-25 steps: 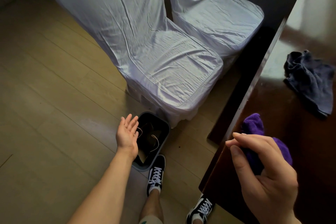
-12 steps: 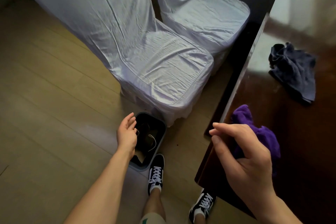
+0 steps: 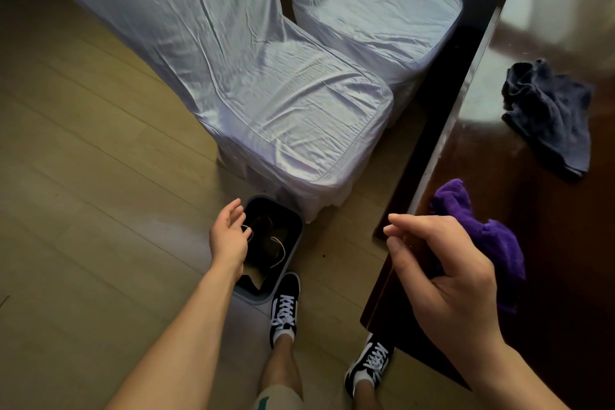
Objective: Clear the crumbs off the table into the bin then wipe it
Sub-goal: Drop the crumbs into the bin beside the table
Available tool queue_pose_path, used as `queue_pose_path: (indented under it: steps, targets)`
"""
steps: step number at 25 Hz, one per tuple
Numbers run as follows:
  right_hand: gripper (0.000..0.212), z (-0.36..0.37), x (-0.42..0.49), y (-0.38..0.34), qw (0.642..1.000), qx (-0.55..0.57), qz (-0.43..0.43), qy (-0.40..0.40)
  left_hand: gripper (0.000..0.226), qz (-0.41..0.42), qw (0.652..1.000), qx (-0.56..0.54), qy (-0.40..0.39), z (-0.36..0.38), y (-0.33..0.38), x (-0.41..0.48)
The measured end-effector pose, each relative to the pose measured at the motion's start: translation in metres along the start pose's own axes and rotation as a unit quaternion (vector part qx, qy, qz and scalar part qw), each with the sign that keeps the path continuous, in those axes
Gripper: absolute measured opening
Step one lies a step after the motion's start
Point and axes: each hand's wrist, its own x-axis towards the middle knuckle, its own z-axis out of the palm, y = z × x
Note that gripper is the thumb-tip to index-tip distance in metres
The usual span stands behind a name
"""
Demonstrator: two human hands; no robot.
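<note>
Fuzzy purple cloth [image 3: 486,240] bunched at the dark glossy table [image 3: 565,326] edge under loosely curled right hand [image 3: 442,280]; left hand [image 3: 229,236] open, empty, over small bin [image 3: 293,263].

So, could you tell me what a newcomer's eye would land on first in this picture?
Probably the two chairs draped in pale satin covers, filling the upper middle. Next, the bright purple cloth at the dark table's near edge, partly behind the right hand. Then the left hand, open over the small dark bin on the floor.
</note>
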Motion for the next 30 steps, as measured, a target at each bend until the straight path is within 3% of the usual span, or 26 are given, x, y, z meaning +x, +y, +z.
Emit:
queue_pose_path:
  steps: [6,12,15,19,21,24,27,30]
  targets:
    - [0.022,0.004,0.002,0.010,0.991,-0.128,-0.023,-0.032,0.076,0.001,0.994,0.105,-0.013,0.003,-0.006,-0.002]
    - [0.023,0.007,0.002,0.011,0.988,-0.142,-0.027,-0.045,0.063,0.010,0.995,0.099,0.004,0.008,-0.006,-0.005]
    - [0.020,-0.008,0.004,0.017,0.978,-0.206,-0.040,-0.007,0.068,0.003,0.996,0.086,0.005,0.011,-0.009,-0.005]
    - [0.024,-0.045,-0.006,0.035,0.948,-0.312,0.015,0.063,0.075,0.015,0.994,0.113,0.005,0.009,-0.011,-0.003]
    - [0.031,-0.053,-0.012,0.040,0.938,-0.335,0.056,0.065,0.073,0.009,0.994,0.108,0.008,0.008,-0.012,0.000]
    - [0.042,-0.045,-0.018,0.045,0.952,-0.289,0.097,0.031,0.059,-0.010,0.997,0.075,0.010,0.007,-0.014,0.004]
    - [0.045,-0.030,-0.021,0.045,0.965,-0.250,0.082,0.001,0.041,-0.030,0.999,0.035,0.008,0.007,-0.013,0.003]
    - [0.040,-0.019,-0.020,0.049,0.968,-0.248,0.050,-0.001,0.040,-0.047,0.999,-0.021,0.003,0.006,-0.014,0.001]
